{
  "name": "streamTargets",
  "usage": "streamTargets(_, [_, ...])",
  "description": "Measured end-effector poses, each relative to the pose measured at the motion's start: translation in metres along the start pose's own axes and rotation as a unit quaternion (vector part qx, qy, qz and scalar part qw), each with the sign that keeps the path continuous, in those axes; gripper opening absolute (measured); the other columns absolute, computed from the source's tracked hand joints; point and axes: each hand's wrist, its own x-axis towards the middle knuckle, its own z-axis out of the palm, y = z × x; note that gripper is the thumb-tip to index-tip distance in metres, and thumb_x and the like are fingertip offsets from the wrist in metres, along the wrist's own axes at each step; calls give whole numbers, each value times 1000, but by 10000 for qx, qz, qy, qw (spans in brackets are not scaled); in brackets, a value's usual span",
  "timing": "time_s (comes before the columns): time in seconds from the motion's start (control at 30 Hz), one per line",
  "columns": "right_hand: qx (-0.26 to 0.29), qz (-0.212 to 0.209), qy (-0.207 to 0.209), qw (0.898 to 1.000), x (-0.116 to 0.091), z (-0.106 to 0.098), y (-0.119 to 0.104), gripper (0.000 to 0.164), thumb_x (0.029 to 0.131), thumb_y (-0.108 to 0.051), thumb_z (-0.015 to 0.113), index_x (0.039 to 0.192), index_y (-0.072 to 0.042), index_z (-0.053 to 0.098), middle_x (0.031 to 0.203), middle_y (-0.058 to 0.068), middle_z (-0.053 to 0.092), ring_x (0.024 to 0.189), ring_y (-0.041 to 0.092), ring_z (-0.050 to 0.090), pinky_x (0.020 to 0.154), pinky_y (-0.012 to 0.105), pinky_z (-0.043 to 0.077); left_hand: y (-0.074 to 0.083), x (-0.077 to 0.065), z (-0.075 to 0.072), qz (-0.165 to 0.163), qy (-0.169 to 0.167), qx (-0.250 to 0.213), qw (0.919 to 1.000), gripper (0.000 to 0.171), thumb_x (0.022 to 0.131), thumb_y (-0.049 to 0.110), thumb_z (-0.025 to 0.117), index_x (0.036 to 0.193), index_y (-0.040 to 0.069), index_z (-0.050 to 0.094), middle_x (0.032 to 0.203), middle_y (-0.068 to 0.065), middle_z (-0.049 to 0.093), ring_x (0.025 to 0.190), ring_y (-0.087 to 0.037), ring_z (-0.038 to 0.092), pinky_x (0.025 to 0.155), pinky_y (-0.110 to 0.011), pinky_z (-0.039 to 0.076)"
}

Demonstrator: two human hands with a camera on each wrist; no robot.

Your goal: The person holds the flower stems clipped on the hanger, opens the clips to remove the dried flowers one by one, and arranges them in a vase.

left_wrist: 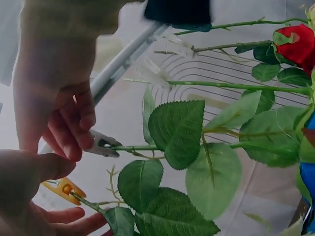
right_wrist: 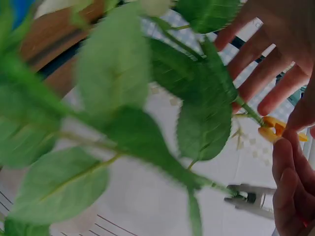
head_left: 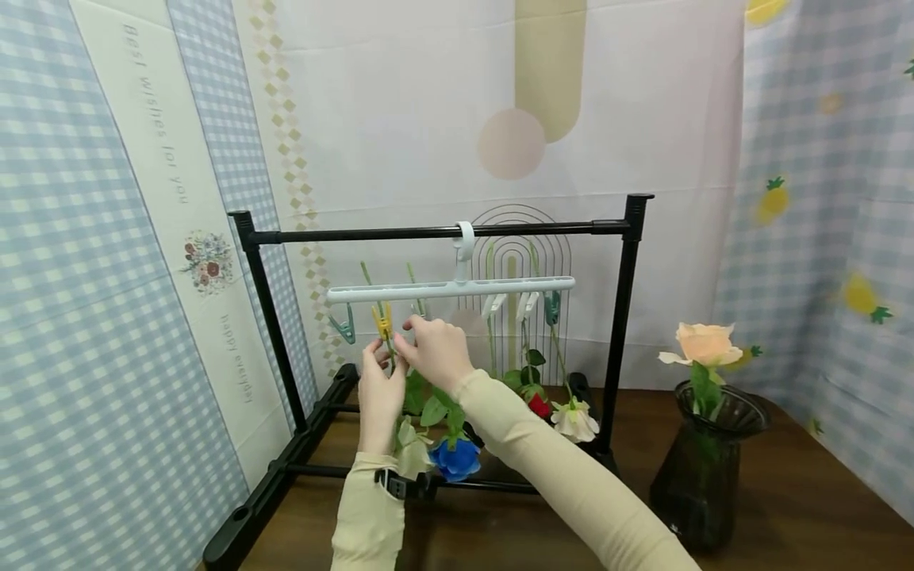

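My left hand [head_left: 378,396] is raised beside a yellow clothespin [head_left: 382,320] under the left part of a pale hanger [head_left: 450,291]. Its fingers extend behind the clip and the green flower stem [left_wrist: 91,204], its thumb in front, with a gap between. My right hand [head_left: 439,353] is close on the other side, thumb and index apart, other fingers loosely bent. Near its fingers, a grey clothespin [left_wrist: 103,145] grips another leafy stem [left_wrist: 135,147]. A blue rose [head_left: 455,458] and a cream flower [head_left: 414,450] hang head-down below the hands.
The hanger hooks on a black rack [head_left: 371,235]. Further right, white clothespins [head_left: 527,305] and a green clothespin [head_left: 552,308] hold upside-down flowers, including a red rose [head_left: 539,406]. An unoccupied green clothespin [head_left: 346,325] hangs far left. A dark vase [head_left: 696,484] bears a peach rose [head_left: 707,345].
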Motion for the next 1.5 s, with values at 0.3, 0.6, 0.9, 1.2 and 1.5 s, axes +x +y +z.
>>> streamTargets(0.3, [-415, 345, 155, 9984, 24, 11, -13, 38, 93, -43, 61, 71, -12, 66, 53, 3, 60, 39, 10, 41, 40, 19, 22, -9, 5, 4, 49, 249, 147, 9996, 33, 100, 24, 52, 129, 8, 56, 113, -19, 67, 100, -34, 65, 79, -46, 53])
streamTargets(0.6, [-52, 175, 360, 9992, 23, 17, -15, 43, 93, -33, 61, 57, -15, 48, 51, 4, 55, 41, 10, 39, 41, 17, 20, -12, 7, -1, 441, 580, 336, 9968, 24, 97, 22, 59, 113, 7, 68, 99, -18, 71, 88, -33, 67, 71, -44, 53])
streamTargets(0.9, [260, 202, 246, 9992, 19, 17, -7, 37, 96, -25, 58, 63, -10, 61, 54, 5, 60, 41, 10, 41, 41, 15, 22, -18, 8, 2, 460, 564, 412, 9965, 23, 98, 24, 57, 110, 8, 68, 98, -17, 72, 88, -32, 68, 71, -44, 54])
streamTargets(1.2, [687, 361, 139, 9969, 18, 14, -2, 37, 97, -21, 55, 63, -9, 64, 49, 4, 62, 40, 12, 51, 40, 15, 23, -23, 4, 0, 511, 822, 905, 9912, 16, 93, 16, 62, 106, 11, 71, 91, -13, 74, 72, -26, 65, 63, -39, 48])
streamTargets(1.5, [479, 350, -128, 9982, 20, 12, 4, 41, 97, -22, 55, 57, -10, 58, 50, 3, 60, 39, 7, 42, 39, 15, 21, -31, 0, -14, 320, 794, 1557, 9841, 20, 90, 13, 64, 107, 16, 75, 95, -9, 74, 86, -31, 66, 82, -52, 42])
